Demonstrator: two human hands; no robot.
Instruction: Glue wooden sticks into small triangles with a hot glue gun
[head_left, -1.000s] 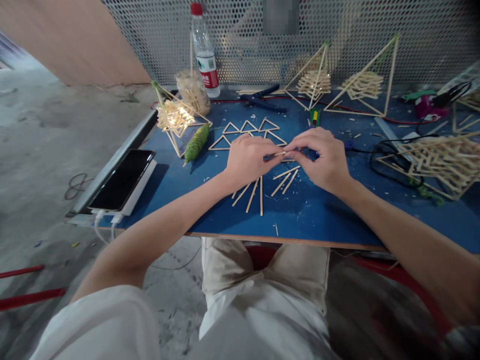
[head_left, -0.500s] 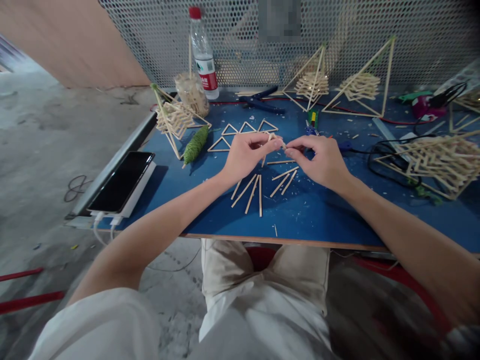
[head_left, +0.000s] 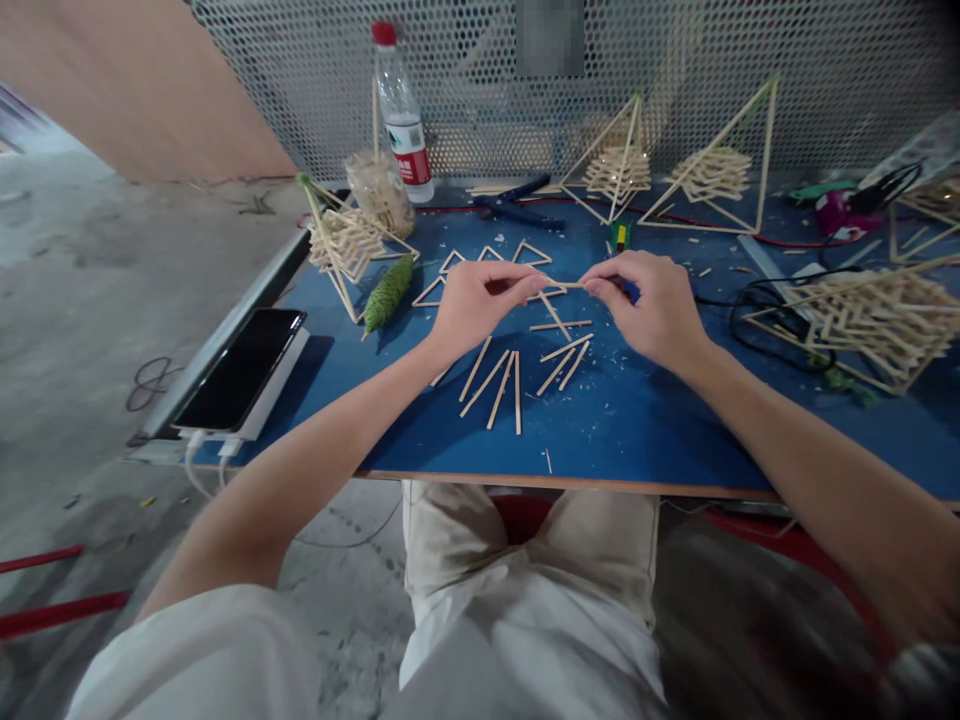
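Observation:
Between both hands stretches a thin wooden stick (head_left: 565, 285), held level above the blue tabletop. My left hand (head_left: 480, 302) pinches its left end with thumb and forefinger. At the other end, the fingertips of my right hand (head_left: 646, 302) are closed on the same stick. Just beyond my left hand lie several small stick triangles (head_left: 535, 245), partly covered by it. Loose wooden sticks (head_left: 517, 392) are fanned out on the table nearer to me, below the hands.
Left of the hands are a green yarn bundle (head_left: 388, 296) and a phone (head_left: 241, 368) with cables. A water bottle (head_left: 406, 140), blue-handled pliers (head_left: 519, 208) and pyramid-shaped stick frames (head_left: 619, 172) stand or lie along the back. More stick work (head_left: 885, 325) and black cable sit at right.
My hands have drawn apart, and the stick between them now shows. My right hand moved slightly right, my left slightly left. The view has shifted a little.

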